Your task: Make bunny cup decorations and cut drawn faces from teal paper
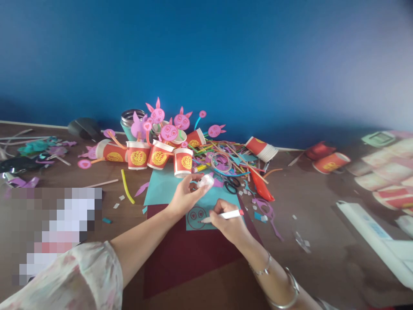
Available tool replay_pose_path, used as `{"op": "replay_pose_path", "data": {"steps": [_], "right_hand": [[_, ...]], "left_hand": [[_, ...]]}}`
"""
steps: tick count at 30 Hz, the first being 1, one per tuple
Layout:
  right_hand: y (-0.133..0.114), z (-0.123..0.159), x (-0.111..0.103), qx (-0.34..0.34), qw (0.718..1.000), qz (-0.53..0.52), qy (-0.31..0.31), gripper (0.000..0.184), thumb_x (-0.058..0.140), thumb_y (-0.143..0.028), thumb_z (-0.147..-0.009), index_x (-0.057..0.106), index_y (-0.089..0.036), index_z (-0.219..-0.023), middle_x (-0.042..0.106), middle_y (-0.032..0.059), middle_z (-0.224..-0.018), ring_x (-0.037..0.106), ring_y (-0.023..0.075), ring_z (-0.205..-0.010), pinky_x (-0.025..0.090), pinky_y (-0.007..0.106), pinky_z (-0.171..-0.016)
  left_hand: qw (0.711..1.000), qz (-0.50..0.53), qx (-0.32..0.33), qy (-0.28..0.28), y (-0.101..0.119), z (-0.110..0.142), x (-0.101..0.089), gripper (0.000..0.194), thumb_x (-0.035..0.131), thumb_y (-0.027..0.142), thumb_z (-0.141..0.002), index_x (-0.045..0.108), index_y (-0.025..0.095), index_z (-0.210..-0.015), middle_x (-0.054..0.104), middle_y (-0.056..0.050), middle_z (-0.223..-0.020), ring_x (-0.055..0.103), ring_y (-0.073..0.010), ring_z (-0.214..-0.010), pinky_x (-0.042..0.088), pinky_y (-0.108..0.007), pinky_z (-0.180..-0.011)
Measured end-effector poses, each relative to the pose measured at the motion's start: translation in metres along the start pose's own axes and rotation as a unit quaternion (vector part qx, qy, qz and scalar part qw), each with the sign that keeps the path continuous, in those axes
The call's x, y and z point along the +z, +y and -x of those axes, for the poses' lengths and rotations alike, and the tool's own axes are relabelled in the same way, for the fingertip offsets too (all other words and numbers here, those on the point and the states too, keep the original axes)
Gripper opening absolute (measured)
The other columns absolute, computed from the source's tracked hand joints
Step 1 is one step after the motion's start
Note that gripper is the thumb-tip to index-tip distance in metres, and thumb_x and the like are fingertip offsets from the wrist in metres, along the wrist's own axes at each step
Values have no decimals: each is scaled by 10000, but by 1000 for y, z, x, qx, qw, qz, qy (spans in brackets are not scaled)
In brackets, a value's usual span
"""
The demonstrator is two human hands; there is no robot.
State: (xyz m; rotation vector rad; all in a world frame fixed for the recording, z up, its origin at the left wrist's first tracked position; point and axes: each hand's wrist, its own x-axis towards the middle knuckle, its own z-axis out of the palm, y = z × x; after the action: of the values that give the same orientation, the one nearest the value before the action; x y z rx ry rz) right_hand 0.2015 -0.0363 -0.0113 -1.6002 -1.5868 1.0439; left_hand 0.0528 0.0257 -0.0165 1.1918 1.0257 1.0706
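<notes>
Closed around a white marker with a red end [230, 214], my right hand [227, 221] rests over a small blue paper piece [191, 224]. The marker's tip touches or hovers just above this piece, which carries a round face outline with heart eyes in dark red. My left hand [185, 196] is farther up, its fingers gripping a small whitish, translucent round object [205, 181] that looks like a roll of clear tape. Beneath both hands lie a larger light-blue sheet [158, 187] and a dark red sheet [167, 258].
Several red paper cups [138, 156] with pink paper rabbit faces [157, 115] stand beyond my left hand. Behind my right hand are scissors [230, 186], a red balloon [261, 187] and a heap of coloured strips. Stacked cups [262, 148] lie at the back right.
</notes>
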Motion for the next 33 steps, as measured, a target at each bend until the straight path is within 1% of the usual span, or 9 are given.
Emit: {"op": "replay_pose_path", "data": {"steps": [8,13,18,22,25,28,33], "right_hand": [[-3,1,0,-1,1000,30,-3,267,566,-283,-737,392,-214,-546,420,-70,-427,359,81,-420,295,191,-411],[0,0,1,-16,999,46,7,247,546,-258,-717,384,-215,-536,401,-69,-432,389,89,-442,297,185,-415],[1,-1,1,-11,999,34,12,233,511,-245,-705,355,-221,-534,355,-78,-425,349,86,-428,289,192,-415],[0,-1,1,-4,999,26,25,226,506,-244,-701,358,-221,-532,360,-76,-432,374,91,-437,293,193,-421],[0,-1,1,6,1000,14,24,228,510,-261,-718,370,-221,-542,360,-76,-436,405,95,-444,307,191,-429],[0,-1,1,0,1000,14,22,235,518,-266,-718,367,-220,-543,375,-76,-446,399,90,-437,314,192,-432],[0,-2,0,-7,999,25,28,234,518,-245,-707,363,-220,-533,354,-75,-443,392,90,-445,304,188,-428]], "left_hand": [[1000,3,2,0,-2,0,-1,426,706,406,-716,569,142,-1021,641,-39,-852,561,-111,-633,469,-243,-568],[1000,4,1,-2,-2,0,-1,422,704,392,-723,563,137,-1027,637,-40,-859,561,-111,-648,475,-246,-582],[1000,2,-3,-2,1,0,-1,419,704,391,-719,563,139,-1023,633,-28,-824,560,-109,-631,468,-246,-577],[1000,10,1,-2,-1,0,-1,423,702,393,-718,560,137,-1024,634,-34,-835,561,-116,-653,466,-248,-584],[1000,10,1,-4,-2,-1,-1,427,701,396,-719,560,135,-1027,636,-41,-853,559,-115,-654,464,-248,-584],[1000,8,0,-3,-2,-1,-1,429,702,395,-719,561,134,-1028,637,-43,-860,556,-111,-644,461,-247,-579],[1000,2,-5,-2,0,0,-1,433,705,400,-714,564,137,-1027,638,-40,-843,560,-114,-638,462,-248,-572]]}}
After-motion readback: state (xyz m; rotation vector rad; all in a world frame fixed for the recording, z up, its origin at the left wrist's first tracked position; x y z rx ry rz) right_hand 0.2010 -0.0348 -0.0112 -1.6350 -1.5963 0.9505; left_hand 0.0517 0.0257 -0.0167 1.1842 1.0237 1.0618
